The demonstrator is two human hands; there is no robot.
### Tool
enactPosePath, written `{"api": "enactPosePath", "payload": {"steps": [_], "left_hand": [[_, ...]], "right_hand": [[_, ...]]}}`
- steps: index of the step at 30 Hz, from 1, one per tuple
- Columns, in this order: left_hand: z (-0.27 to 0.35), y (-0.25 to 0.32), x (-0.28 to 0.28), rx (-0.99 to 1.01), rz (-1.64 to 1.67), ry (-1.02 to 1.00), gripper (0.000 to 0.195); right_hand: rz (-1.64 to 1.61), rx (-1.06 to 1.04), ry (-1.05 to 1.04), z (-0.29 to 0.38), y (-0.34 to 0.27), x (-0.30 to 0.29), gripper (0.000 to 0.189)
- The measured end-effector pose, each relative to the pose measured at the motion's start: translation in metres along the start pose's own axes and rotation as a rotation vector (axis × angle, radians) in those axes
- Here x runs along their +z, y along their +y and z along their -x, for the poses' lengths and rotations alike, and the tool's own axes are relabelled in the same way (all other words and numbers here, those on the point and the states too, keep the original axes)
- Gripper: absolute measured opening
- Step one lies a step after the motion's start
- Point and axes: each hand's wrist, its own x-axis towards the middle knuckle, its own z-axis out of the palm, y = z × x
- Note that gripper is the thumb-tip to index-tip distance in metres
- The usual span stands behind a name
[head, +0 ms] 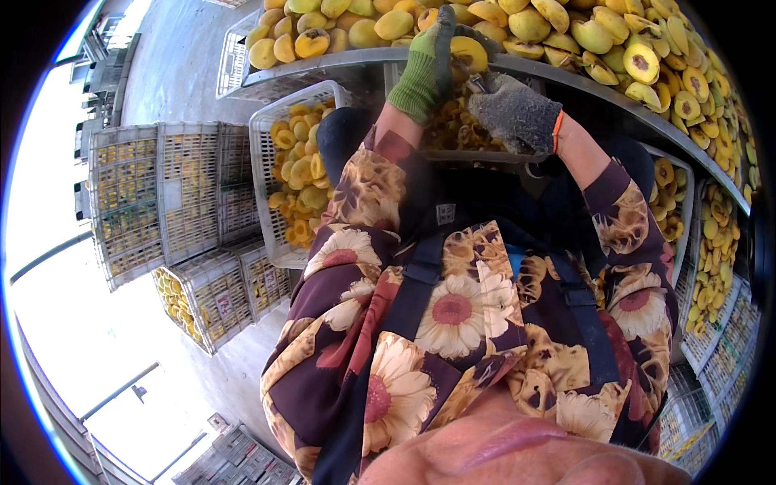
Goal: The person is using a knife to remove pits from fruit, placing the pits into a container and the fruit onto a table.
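My left hand [431, 63], in a glove with a green cuff and dark palm, holds a halved yellow peach [468, 54] near the metal edge of a table. My right hand [515, 112], in a grey knit glove with an orange hem, grips a small metal tool [477, 83] whose tip is at the peach's lower side; its working end is partly hidden. Beyond both hands, many halved peaches [591, 36] are heaped on the table, some with dark pit areas showing. Under the hands, a container holds yellow peach scraps [458, 130].
A white plastic basket of peach halves [260, 182] stands to my left, another [688, 200] to my right. Stacked crates of peaches [188, 188] stand farther left, more crates [715, 327] at the lower right. The table's metal rim [642, 106] curves close before me.
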Motion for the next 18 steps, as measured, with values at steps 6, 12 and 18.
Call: {"api": "enactPosePath", "payload": {"steps": [6, 12, 18], "left_hand": [[0.001, -0.001, 0.012, -0.04, 0.026, 0.111, 0.042], [0.002, 0.002, 0.022, -0.463, 1.343, 0.184, 0.063], [0.009, -0.005, 0.005, -0.334, 1.245, 0.363, 0.07]], "right_hand": [[-0.341, 0.052, -0.123, 0.01, 0.001, -0.007, 0.025], [-0.28, 0.05, -0.143, 0.01, 0.004, -0.007, 0.023], [0.268, -0.25, 0.002, -0.003, 0.043, -0.009, 0.024]]}}
